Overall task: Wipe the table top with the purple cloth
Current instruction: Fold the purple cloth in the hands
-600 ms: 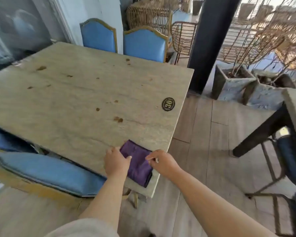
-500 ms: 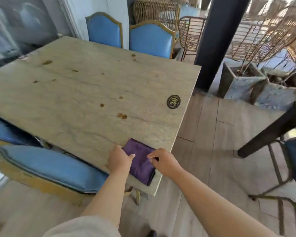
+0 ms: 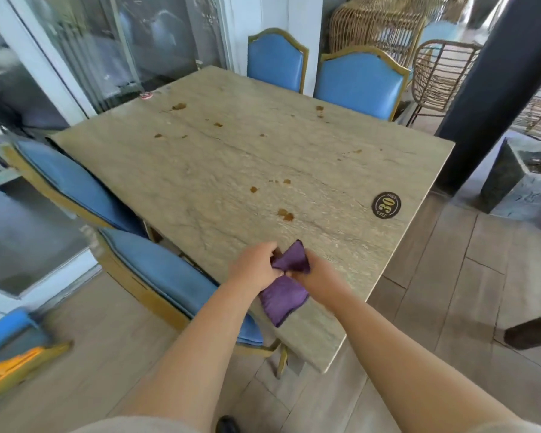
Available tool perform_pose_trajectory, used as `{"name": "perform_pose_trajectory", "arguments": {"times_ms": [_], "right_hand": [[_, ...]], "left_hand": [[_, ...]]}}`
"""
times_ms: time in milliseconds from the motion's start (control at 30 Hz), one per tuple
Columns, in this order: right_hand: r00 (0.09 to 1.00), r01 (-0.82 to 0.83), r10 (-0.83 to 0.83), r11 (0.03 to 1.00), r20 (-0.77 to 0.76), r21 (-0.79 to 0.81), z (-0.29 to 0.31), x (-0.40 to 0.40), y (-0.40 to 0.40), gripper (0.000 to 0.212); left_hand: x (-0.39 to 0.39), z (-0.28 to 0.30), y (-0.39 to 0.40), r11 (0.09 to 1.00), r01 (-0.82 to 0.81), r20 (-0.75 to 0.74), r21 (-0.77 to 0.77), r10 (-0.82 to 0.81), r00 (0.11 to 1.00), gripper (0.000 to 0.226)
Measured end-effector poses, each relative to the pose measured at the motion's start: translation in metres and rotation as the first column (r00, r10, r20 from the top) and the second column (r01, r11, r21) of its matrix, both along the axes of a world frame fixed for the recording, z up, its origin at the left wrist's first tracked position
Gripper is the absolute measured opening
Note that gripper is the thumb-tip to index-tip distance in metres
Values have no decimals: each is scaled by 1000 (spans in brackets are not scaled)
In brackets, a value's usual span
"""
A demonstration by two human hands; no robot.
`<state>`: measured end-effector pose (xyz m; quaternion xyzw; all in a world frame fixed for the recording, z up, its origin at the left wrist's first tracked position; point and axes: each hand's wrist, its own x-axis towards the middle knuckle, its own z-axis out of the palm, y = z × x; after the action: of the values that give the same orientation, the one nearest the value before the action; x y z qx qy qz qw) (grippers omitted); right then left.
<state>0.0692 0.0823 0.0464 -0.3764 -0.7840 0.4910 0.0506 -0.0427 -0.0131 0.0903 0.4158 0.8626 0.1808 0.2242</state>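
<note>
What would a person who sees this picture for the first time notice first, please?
The purple cloth stands out at the near edge of the stone table top, pinched in its middle by the left hand and the right hand. Brown stains dot the table top beyond the hands, and a round black badge marked 30 sits near its right edge. Blue padded chairs stand at the far side.
</note>
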Motion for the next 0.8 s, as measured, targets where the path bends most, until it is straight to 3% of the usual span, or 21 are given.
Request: {"name": "perform_pose_trajectory", "arguments": {"times_ms": [133, 333, 533, 633, 800], "right_hand": [[993, 18, -19, 1000, -117, -15, 21, -41, -11, 34], [981, 7, -2, 1000, -192, 23, 46, -121, -29, 24], [970, 57, -45, 997, -238, 43, 60, -230, -52, 16], [964, 88, -77, 996, -253, 34, 67, -284, -64, 11], [943, 124, -125, 992, -310, -24, 72, -364, -85, 14]], "left_hand": [[-49, 33, -16, 996, -77, -4, -41, 77, 997, 39], [-140, 66, -49, 988, -47, -16, -146, 45, 999, 38], [-248, 69, -83, 999, -44, 89, -9, 45, 995, 24], [-302, 65, -100, 971, -175, 275, 164, 126, 953, 33], [-369, 60, -126, 802, -494, 663, 336, 172, 729, 23]]}}
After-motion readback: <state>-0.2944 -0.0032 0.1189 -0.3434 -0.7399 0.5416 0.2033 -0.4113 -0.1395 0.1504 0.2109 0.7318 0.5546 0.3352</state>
